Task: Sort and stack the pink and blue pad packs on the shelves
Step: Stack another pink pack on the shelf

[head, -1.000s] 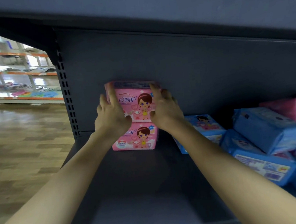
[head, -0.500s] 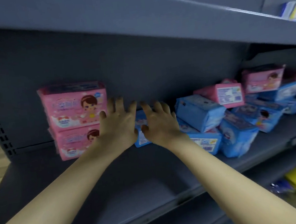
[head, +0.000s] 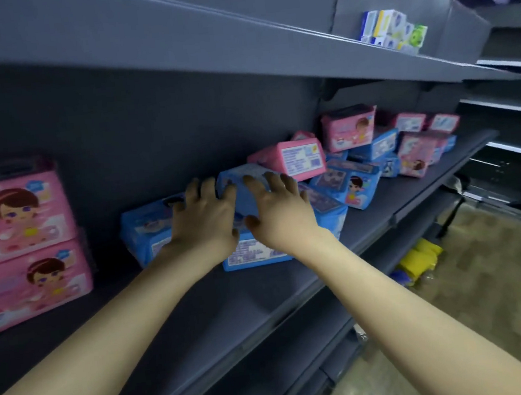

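Two pink pad packs [head: 19,242] stand stacked at the left of the dark shelf [head: 263,296]. A loose heap of blue and pink packs [head: 373,153] spreads from the middle to the right. My left hand [head: 205,219] and my right hand [head: 278,208] reach side by side with spread fingers over a blue pack [head: 241,183] on top of the heap's left end. The fingertips touch or hover at it; neither hand has closed round it. Another blue pack [head: 144,232] lies left of my left hand, and one with a white label [head: 252,253] lies under my wrists.
The upper shelf [head: 301,51] overhangs close above and carries small blue, yellow and green boxes [head: 393,33] at the right. Lower shelves sit below, with yellow packets [head: 420,259] on the floor level. More grey shelving stands at the far right.
Both hands let go of the pink stack and moved right to the heap. They now lie over a blue pack. The view has swung right.
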Available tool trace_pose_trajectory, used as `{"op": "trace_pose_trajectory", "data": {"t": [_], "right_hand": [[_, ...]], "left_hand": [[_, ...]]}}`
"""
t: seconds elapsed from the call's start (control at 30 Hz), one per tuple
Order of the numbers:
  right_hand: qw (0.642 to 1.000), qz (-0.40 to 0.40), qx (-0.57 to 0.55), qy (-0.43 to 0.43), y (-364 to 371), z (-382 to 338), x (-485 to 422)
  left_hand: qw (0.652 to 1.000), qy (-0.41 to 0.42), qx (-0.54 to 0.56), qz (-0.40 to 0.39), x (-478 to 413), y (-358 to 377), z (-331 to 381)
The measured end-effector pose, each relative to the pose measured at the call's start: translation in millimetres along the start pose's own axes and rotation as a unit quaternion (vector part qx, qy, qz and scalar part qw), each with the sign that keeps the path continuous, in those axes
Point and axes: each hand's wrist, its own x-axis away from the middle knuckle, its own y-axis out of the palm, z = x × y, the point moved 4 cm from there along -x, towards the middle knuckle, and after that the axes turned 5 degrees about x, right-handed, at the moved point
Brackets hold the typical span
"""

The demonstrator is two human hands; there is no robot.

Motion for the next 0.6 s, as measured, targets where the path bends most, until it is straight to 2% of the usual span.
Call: {"op": "trace_pose_trajectory", "data": {"t": [0.23,0.6], "right_hand": [[1.0,0.009,0.004,0.014,-5.8,41.9,-6.7],[0.999,0.018,-0.014,-0.041,-5.9,121.4,-49.4]], "left_hand": [[1.0,0.004,0.007,-0.001,-20.3,-2.4,29.8],[0.999,-0.035,-0.015,0.022,-75.3,-4.7,101.8]]}}
